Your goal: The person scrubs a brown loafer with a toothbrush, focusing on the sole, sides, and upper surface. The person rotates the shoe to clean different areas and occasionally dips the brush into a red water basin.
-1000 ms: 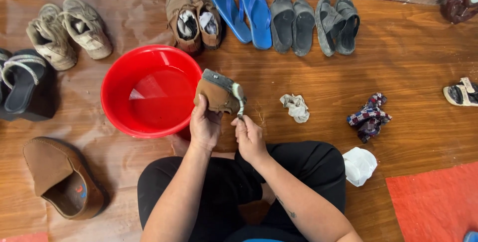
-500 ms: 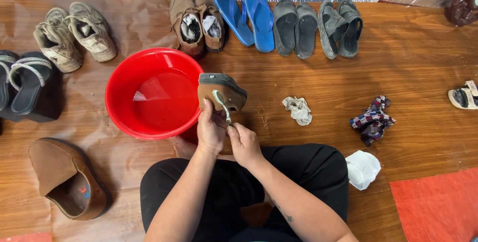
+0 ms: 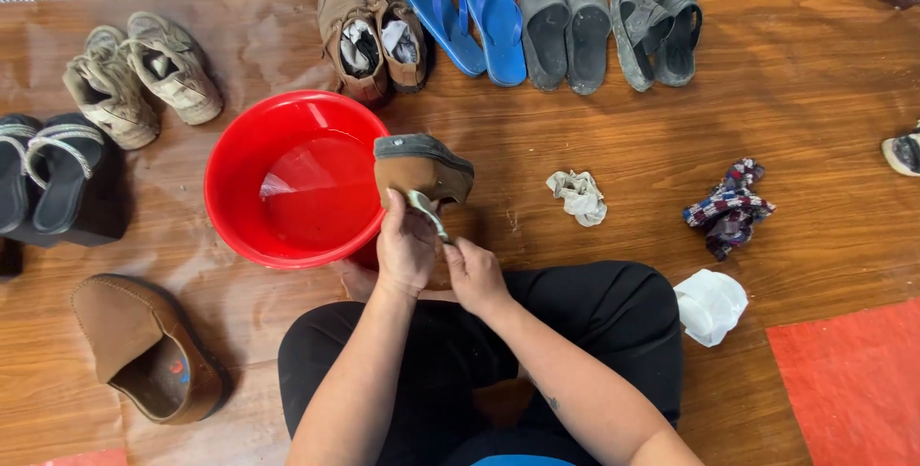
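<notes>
Left hand [image 3: 404,250] fingers are wrapped round a brown suede loafer [image 3: 420,171], holding it up just beside the round red plastic basin [image 3: 287,183] of water; right hand [image 3: 474,274] fingers pinch a small greyish rag [image 3: 425,209] against the shoe. Its matching brown loafer [image 3: 144,346] lies on the wooden floor [image 3: 815,140], lower left

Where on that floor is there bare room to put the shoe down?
Bare wood lies between the white rag and the checked cloth, below the sandals. Another patch lies between the red basin and the brown shoe. Around the left hand, right hand and held shoe it is crowded.
</notes>
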